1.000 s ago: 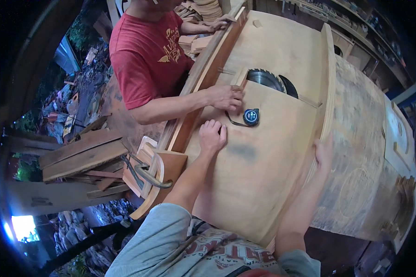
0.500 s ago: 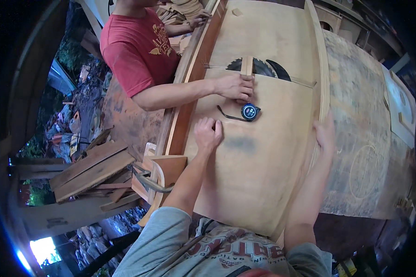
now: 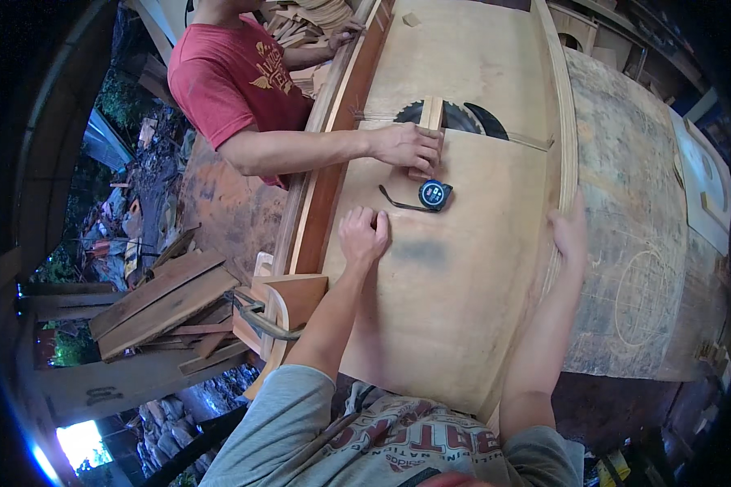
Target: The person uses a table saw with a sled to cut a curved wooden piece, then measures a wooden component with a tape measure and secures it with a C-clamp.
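My left hand [image 3: 364, 234] rests closed on a pale plywood sheet [image 3: 455, 300], its fingers curled under and nothing showing in them. On the right, my right hand [image 3: 571, 231] grips the long wooden rail [image 3: 566, 122] along the sheet's edge, thumb on the inner side. Just beyond my left hand lies a round black-and-blue tape measure [image 3: 434, 193] with a dark strap. A co-worker's hand [image 3: 410, 148] presses on a short wood strip [image 3: 431, 114], which lies over a toothed circular saw blade [image 3: 455, 118] rising through a slot in the sheet.
The co-worker in a red shirt [image 3: 240, 85] stands at the left, behind a reddish-brown board [image 3: 325, 195]. A metal clamp [image 3: 266, 321] and a curved wooden piece [image 3: 300, 294] are at the near left corner. A stained worktable [image 3: 625, 219] adjoins the rail. Planks [image 3: 166, 304] lie at left.
The co-worker has leaned a little to the left, the hand still at the wood strip. A line along the strip shows more clearly. My hands stay in place.
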`<state>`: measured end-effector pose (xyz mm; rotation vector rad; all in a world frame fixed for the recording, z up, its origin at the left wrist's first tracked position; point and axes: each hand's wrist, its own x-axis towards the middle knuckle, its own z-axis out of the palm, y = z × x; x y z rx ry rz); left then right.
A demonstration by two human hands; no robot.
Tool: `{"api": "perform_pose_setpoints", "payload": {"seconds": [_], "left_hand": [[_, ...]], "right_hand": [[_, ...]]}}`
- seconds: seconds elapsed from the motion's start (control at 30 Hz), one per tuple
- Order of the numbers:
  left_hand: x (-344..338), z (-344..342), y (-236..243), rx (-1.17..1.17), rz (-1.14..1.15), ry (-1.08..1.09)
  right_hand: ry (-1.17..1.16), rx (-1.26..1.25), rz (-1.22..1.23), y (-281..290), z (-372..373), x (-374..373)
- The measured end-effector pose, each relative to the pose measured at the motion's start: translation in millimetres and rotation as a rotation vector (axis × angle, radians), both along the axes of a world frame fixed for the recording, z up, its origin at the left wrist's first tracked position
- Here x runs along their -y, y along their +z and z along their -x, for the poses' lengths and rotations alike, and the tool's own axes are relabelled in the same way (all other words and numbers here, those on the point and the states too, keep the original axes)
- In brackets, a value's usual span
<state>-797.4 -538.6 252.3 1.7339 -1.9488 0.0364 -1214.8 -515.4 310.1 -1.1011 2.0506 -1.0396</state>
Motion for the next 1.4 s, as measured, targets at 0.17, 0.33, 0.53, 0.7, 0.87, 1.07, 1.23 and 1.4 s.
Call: {"api": "perform_pose_setpoints", "payload": {"seconds": [0.17, 0.33, 0.53, 0.7, 0.87, 1.07, 1.23, 1.4], "left_hand": [[0, 1, 4, 0.005, -0.002, 0.002], [0, 1, 3, 0.0, 0.01, 0.007], [0, 2, 5, -0.012, -0.003, 0.013], [-1, -4, -4, -0.062, 0.061, 0.016], [-27, -3, 8, -0.118, 0.197, 0.036], [-218, 22, 75, -1.056, -0.229, 0.188], [-426, -81, 49, -0.984, -0.764, -0.021], [-570, -186, -49, -1.042, -0.883, 0.737]], "right_hand": [[0.004, 0.07, 0.054, 1, -3, 0], [-0.016, 0.028, 0.081, -1, -5, 0], [0.003, 0.034, 0.068, 8, -5, 0], [0.055, 0.117, 0.057, -6, 5, 3], [0.165, 0.204, 0.094, -36, 28, 11], [-0.042, -0.753, 0.124, -23, 2, 9], [0.537, -1.058, 0.064, 9, -105, -22], [1.104, -0.647, 0.108, 18, -254, -36]]}}
